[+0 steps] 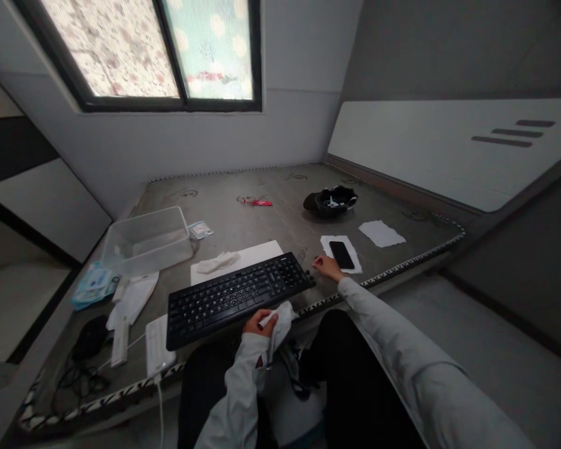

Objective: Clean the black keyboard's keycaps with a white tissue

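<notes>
The black keyboard lies on the mattress, its long axis running slantwise from the near left up to the far right. The person's right hand is just beyond its right end, so the keyboard lies to the left of those fingers; the left hand is at its near long edge, right of the middle. Of the two, the right is nearer the number pad.

The left fingers pinch a crumpled white wipe, thin and soft, hanging in loose folds; whether it is paper or fabric cannot be told. The right fingertips look drawn together, but I cannot tell whether they grip anything. Small dark pieces lie between them and the keyboard.

The keyboard is a slim rectangle of dark plastic, with rows of square keys and pale legends. Behind it sits a flat white sheet with another rumpled wipe on top. Beside the right hand, a glossy smartphone rests on rough-edged paper. Farther left stands a translucent plastic bin.
</notes>
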Demonstrator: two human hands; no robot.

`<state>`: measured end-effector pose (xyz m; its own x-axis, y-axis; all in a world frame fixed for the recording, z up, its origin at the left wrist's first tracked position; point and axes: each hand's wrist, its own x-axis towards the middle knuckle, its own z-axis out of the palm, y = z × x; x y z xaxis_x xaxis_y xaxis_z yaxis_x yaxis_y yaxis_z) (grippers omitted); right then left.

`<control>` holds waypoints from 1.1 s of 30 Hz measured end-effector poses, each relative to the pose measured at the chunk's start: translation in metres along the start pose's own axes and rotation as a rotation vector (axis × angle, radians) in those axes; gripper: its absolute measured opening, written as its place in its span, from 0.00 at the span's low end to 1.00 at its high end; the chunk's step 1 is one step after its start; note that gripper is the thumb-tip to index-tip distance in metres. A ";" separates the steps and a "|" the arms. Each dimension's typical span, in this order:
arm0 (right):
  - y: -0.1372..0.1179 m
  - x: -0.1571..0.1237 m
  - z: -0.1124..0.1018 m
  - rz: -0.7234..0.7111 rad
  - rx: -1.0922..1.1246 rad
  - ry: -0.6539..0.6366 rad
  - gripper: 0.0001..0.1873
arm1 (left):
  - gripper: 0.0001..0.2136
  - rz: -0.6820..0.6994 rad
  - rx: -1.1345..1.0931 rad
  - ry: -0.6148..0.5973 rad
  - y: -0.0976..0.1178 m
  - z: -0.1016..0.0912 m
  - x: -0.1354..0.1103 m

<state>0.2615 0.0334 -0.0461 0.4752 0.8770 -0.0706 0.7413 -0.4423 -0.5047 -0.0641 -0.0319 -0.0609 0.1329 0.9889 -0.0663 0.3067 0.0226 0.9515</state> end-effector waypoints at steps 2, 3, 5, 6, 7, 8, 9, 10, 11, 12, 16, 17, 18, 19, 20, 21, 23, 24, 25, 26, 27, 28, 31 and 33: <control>0.010 -0.002 0.012 0.002 0.003 -0.007 0.06 | 0.18 -0.005 0.014 0.012 0.000 -0.001 0.001; 0.012 -0.001 0.019 0.005 0.007 -0.008 0.06 | 0.18 -0.012 0.016 0.012 0.000 -0.001 0.002; 0.015 0.002 0.031 0.019 0.016 -0.005 0.07 | 0.20 -0.026 0.010 0.006 -0.003 0.001 0.003; 0.016 0.004 0.036 0.028 0.020 -0.001 0.08 | 0.20 -0.033 0.007 0.003 -0.004 0.002 0.003; 0.016 0.006 0.041 0.037 0.022 0.003 0.08 | 0.21 -0.041 0.004 0.003 -0.006 0.004 0.004; 0.016 0.007 0.045 0.047 0.025 0.009 0.08 | 0.21 -0.049 0.003 0.005 -0.007 0.005 0.005; 0.016 0.009 0.048 0.055 0.027 0.013 0.08 | 0.21 -0.053 0.004 0.008 -0.009 0.006 0.005; 0.016 0.010 0.051 0.063 0.029 0.018 0.08 | 0.21 -0.054 0.006 0.009 -0.010 0.007 0.006; 0.016 0.010 0.053 0.069 0.034 0.023 0.07 | 0.20 -0.052 0.007 0.009 -0.010 0.008 0.006; 0.016 0.010 0.055 0.073 0.041 0.028 0.07 | 0.20 -0.048 0.008 0.007 -0.011 0.009 0.006; 0.016 0.008 0.054 0.079 0.103 0.079 0.04 | 0.20 -0.039 0.001 -0.002 -0.011 0.009 0.006; 0.015 0.008 0.051 0.075 0.128 0.103 0.04 | 0.20 -0.039 0.005 -0.005 -0.010 0.009 0.006; 0.013 0.008 0.047 0.070 0.156 0.130 0.04 | 0.20 -0.037 0.010 -0.006 -0.009 0.008 0.006; 0.011 0.008 0.041 0.062 0.186 0.157 0.05 | 0.20 -0.031 0.012 -0.005 -0.007 0.007 0.006; 0.008 0.008 0.034 0.050 0.218 0.184 0.06 | 0.19 -0.021 0.010 -0.003 -0.006 0.007 0.005; 0.005 0.006 0.026 0.034 0.250 0.207 0.07 | 0.19 -0.009 0.004 0.000 -0.004 0.006 0.005; -0.004 -0.004 0.011 -0.010 0.317 0.241 0.07 | 0.18 0.020 -0.010 0.006 -0.001 0.006 0.004; -0.007 -0.013 0.005 -0.035 0.349 0.254 0.08 | 0.18 0.035 -0.020 0.007 0.000 0.006 0.003; -0.011 -0.027 0.002 -0.061 0.379 0.264 0.09 | 0.18 0.047 -0.032 0.005 0.001 0.007 0.003; -0.013 -0.044 0.002 -0.084 0.414 0.275 0.11 | 0.18 0.058 -0.047 0.000 0.002 0.007 0.003; -0.014 -0.063 0.004 -0.103 0.444 0.280 0.13 | 0.19 0.065 -0.064 -0.009 0.002 0.007 0.002; -0.014 -0.085 0.010 -0.123 0.486 0.281 0.14 | 0.19 0.065 -0.083 -0.024 0.003 0.008 0.002; -0.009 -0.148 0.029 -0.157 0.663 0.202 0.15 | 0.21 0.036 -0.112 -0.066 0.007 0.007 -0.001; -0.008 -0.178 0.034 -0.192 0.670 0.113 0.15 | 0.21 0.020 -0.112 -0.090 0.012 0.007 -0.005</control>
<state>0.1548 -0.1126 -0.0582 0.4386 0.8870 0.1442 0.3828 -0.0392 -0.9230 -0.0544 -0.0374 -0.0514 0.2229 0.9724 -0.0692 0.1964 0.0247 0.9802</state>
